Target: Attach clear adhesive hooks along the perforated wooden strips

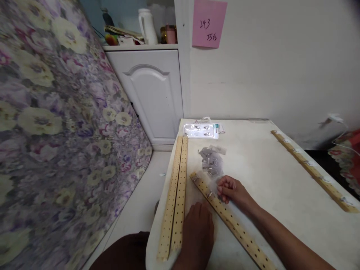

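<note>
A pale wooden strip with rows of small holes (234,227) lies slantwise on the white table. Metal hooks on clear backings sit at its far end. Beside that end, my right hand (232,191) is closed, thumb against fingers, pinching a clear plastic piece (215,185). My left hand (198,225) is at the strip's left side, back turned up; its fingertips are hidden, so its grip cannot be made out. Just beyond the strip is a pile of clear-backed hooks (212,162). Two more perforated strips (180,195) lie side by side to the left.
At the table's back stands out a blister pack of hooks (200,131). Another strip carrying several hooks (315,170) lies along the right edge of the table (253,150). A floral curtain (70,131) hangs at left, near a white cabinet (152,93).
</note>
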A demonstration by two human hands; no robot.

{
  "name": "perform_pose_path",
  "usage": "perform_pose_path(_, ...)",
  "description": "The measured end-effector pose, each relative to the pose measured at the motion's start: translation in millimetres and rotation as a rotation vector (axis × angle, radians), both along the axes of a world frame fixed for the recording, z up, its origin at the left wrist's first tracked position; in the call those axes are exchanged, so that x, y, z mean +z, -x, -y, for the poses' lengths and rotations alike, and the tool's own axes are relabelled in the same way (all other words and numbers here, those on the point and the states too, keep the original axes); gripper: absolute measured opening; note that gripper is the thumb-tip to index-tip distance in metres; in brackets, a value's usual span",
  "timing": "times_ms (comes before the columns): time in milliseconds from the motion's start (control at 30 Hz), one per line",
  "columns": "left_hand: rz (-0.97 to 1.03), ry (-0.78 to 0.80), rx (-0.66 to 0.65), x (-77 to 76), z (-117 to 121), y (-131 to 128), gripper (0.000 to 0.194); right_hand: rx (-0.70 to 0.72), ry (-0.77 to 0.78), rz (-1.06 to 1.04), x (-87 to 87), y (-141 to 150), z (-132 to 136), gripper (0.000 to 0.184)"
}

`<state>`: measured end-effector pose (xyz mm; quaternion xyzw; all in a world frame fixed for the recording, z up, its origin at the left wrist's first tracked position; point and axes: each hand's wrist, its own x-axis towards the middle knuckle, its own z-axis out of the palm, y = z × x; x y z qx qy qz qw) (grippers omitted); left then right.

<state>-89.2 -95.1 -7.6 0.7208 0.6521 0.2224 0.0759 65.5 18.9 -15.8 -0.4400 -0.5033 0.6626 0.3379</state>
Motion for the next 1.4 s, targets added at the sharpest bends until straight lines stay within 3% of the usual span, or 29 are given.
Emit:
perform_pose_path(167,0.0,0.079,0.012,3.0,-3.1,0.3,0.025,0.027,-0.062,0.05,-4.8,3.9,5.3,0.031)
perform_pose_path(367,-0.045,0.027,0.004,0.3,-2.7,0.9,0.023,0.079,-0.054,0.098,-1.5,2.8,5.6,0.029)
perform_pose_path(767,-0.221,0.055,-0.045,-3.7,-0.5,-0.9,0.039,0.109,-0.077,0.132,6.2,-2.0,8.4,0.025)
perform_pose_path(1033,-0.225,0.049,-0.051,-4.4,-1.3,-1.4,0.04,0.109,-0.114,0.145,4.2,-1.1,8.2,0.026)
perform_pose_path(1400,-0.216,-0.073,-0.069,-8.4,-1.2,-1.9,0.037,0.109,-0.095,0.135,7.1,-1.7,8.9,0.025)
